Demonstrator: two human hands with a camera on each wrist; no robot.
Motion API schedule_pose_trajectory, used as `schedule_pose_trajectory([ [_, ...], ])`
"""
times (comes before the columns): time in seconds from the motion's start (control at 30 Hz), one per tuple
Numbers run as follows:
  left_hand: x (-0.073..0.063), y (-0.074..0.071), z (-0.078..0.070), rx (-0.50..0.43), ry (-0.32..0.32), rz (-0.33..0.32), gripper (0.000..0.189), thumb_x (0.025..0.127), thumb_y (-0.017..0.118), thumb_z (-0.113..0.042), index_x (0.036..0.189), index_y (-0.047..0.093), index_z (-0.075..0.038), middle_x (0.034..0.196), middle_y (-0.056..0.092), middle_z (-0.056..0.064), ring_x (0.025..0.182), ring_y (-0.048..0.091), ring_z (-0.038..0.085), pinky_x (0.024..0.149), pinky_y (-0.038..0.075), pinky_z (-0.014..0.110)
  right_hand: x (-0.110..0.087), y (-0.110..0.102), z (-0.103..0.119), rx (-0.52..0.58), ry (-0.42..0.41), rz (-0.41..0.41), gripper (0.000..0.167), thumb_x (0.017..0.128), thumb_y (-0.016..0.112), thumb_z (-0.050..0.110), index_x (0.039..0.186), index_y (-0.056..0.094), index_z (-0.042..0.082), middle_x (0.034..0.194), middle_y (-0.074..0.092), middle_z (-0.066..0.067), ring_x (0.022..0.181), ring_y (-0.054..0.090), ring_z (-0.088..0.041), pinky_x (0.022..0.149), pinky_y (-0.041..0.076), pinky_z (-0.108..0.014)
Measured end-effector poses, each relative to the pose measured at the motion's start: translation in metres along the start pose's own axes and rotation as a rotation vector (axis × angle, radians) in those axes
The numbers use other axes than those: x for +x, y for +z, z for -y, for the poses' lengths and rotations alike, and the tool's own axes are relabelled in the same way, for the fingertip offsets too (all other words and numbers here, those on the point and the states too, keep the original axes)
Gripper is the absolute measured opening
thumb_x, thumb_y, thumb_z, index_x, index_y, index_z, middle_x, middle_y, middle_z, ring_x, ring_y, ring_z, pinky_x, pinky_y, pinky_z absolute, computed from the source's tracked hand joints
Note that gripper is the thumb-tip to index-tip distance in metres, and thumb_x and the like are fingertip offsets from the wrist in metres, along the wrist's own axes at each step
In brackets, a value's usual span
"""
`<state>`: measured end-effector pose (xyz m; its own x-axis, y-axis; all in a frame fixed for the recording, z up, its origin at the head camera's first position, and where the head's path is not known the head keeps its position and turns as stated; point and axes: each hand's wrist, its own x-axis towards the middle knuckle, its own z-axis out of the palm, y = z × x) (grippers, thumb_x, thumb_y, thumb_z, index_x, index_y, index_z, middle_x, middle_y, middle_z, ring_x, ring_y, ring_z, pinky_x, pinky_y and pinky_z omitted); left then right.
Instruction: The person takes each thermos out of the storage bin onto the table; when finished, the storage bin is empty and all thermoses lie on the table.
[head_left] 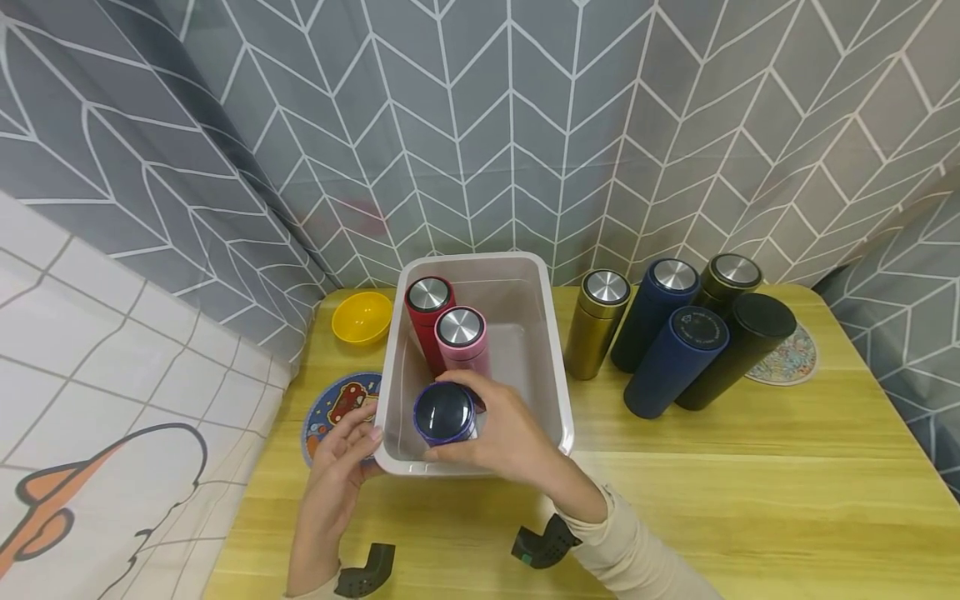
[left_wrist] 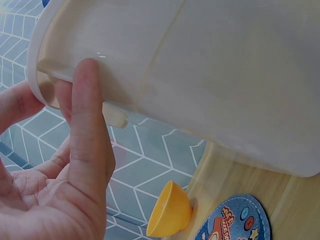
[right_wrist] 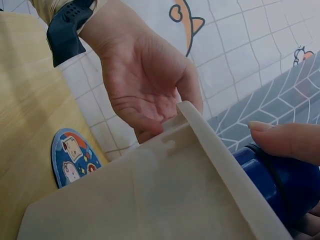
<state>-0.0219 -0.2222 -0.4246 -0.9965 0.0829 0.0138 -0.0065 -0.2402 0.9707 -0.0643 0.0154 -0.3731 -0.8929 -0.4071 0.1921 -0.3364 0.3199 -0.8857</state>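
A pale grey plastic bin (head_left: pixel 558 367) stands on the table in the head view. Inside, a red thermos (head_left: pixel 426 329) and a pink thermos (head_left: pixel 467 346) stand upright toward its left side. My right hand (head_left: pixel 506 429) grips a blue thermos (head_left: pixel 444 414) with a glossy dark top at the bin's near left corner; its lower part is hidden by the wall. At that same corner my left hand (head_left: pixel 337 467) holds the rim, thumb and fingers on either side of the edge. The left wrist view shows the left hand (left_wrist: pixel 75 150) against the bin's outer wall.
Right of the bin stand a gold thermos (head_left: pixel 597 325), two dark blue bottles (head_left: pixel 667 371), a dark olive thermos (head_left: pixel 731 275) and a black bottle (head_left: pixel 750 342). A patterned round mat (head_left: pixel 791 358) lies behind them. To the left are a yellow bowl (head_left: pixel 362 318) and a blue cartoon mat (head_left: pixel 322 421).
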Motion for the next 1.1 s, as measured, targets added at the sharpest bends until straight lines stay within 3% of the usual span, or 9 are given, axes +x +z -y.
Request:
schedule_pose_trajectory([
  [0.5,0.001,0.002,-0.001,-0.003,-0.016,-0.022,0.034,0.101,0.047,0.002,0.128,0.059,-0.015,0.093,0.067,-0.004,0.085,0.067,0.007,0.068,0.062,0.026,-0.009,-0.033,0.013,0.071,0.032,-0.060,0.073,0.064,0.096,0.019,0.129,0.063,0.019,0.123,0.071,0.000,0.112,0.068,-0.018,0.105,0.054,-0.037],
  [0.67,0.001,0.001,0.000,-0.005,-0.021,-0.014,0.034,0.101,0.047,0.002,0.128,0.059,-0.015,0.093,0.068,-0.005,0.085,0.067,0.006,0.069,0.062,0.025,-0.016,-0.046,0.026,0.111,-0.023,-0.104,0.078,0.062,0.097,0.019,0.132,0.062,0.018,0.125,0.069,0.005,0.113,0.066,-0.018,0.100,0.057,-0.039],
  [0.8,0.002,0.000,0.000,0.005,-0.035,-0.021,0.034,0.101,0.047,0.001,0.127,0.059,-0.018,0.093,0.067,-0.006,0.085,0.067,0.005,0.069,0.062,0.025,-0.019,-0.057,0.036,0.177,-0.095,-0.139,0.079,0.062,0.096,0.013,0.133,0.061,0.017,0.127,0.068,0.004,0.115,0.063,-0.016,0.097,0.058,-0.034],
  [1.1,0.001,0.001,0.000,-0.010,-0.004,-0.013,0.035,0.101,0.046,0.003,0.128,0.060,-0.015,0.093,0.067,-0.005,0.084,0.066,0.007,0.068,0.061,0.025,-0.030,-0.083,0.054,0.258,-0.183,-0.316,0.084,0.056,0.092,-0.010,0.132,0.061,0.006,0.123,0.070,-0.005,0.110,0.067,-0.017,0.095,0.058,-0.027],
])
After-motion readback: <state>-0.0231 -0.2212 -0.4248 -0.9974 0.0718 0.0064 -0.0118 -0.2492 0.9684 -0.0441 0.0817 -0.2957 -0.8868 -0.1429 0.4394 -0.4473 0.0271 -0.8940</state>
